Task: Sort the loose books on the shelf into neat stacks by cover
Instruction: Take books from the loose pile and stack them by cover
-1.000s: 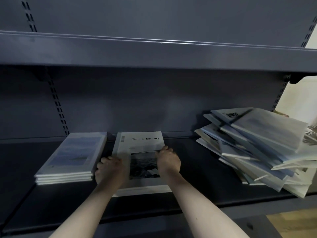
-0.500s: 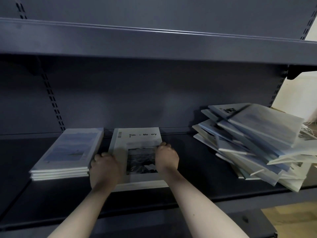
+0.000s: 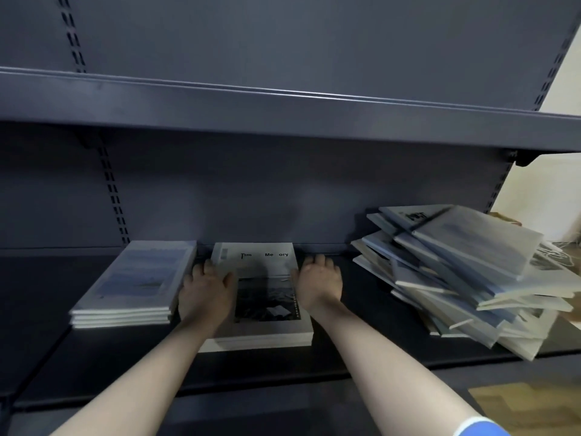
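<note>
Middle stack: white-cover paperbacks w/ black lettering + dark photo panel (image 3: 267, 297), lying flat on dark grey metal shelf board (image 3: 94, 372), back edge near rear panel, between both hands.
L hand: left hand (image 3: 206, 294) flat over stack's left edge, fingers straight, thumb on cover; grips nothing.
R hand: right hand (image 3: 319, 284) against stack's right edge, fingers relaxed, pointing to rear panel; pressing, not holding.
Left stack: neat pile of pale blue-cover books (image 3: 135, 284), just beside L hand, apart from middle stack.
Loose pile: messy heap of blue/white thin books (image 3: 465, 278), fanned + tilted, far right, well apart from R hand.
Surface: shelf above (image 3: 283, 111) same dark grey; slotted uprights on rear panel.
Room: cream wall (image 3: 559, 190) at right, wood-tone floor (image 3: 528, 407) lower right.
Sleeve: blue-white cuff edge (image 3: 478, 427) on R arm, bottom.
</note>
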Demonstrator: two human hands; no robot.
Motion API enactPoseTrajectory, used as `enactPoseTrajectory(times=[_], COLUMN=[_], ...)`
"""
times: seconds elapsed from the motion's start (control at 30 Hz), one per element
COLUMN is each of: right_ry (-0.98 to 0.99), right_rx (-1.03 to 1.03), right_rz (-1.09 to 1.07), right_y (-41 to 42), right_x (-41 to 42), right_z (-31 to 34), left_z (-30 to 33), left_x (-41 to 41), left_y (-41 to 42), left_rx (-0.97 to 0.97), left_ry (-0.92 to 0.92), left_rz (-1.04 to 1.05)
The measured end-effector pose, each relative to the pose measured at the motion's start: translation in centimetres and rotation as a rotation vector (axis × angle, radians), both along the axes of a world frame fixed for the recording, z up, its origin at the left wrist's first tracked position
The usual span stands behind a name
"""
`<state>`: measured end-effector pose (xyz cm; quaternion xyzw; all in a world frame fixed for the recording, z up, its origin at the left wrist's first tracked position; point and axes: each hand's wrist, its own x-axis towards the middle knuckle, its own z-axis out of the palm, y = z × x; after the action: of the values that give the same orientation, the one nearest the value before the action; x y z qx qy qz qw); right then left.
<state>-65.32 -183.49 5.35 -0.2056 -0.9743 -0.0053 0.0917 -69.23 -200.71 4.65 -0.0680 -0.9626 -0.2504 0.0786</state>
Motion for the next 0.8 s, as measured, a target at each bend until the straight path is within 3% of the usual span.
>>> enactPoseTrajectory(times=[0.33,0.8], right_ry=[0.100,0.149], right_rx=[0.091,0.117], right_rz=[-0.057,-0.218], right_y=[4.4,11.9], right_x=[2.6,8.3], right_z=[6.3,10.2], left_z=[4.7,8.0], left_x=[-0.1,3.8], left_y=[3.8,11.9], left_rx=[-0.060,0.029], left_ry=[0.099,0.119], left_rz=[-0.120,-0.302])
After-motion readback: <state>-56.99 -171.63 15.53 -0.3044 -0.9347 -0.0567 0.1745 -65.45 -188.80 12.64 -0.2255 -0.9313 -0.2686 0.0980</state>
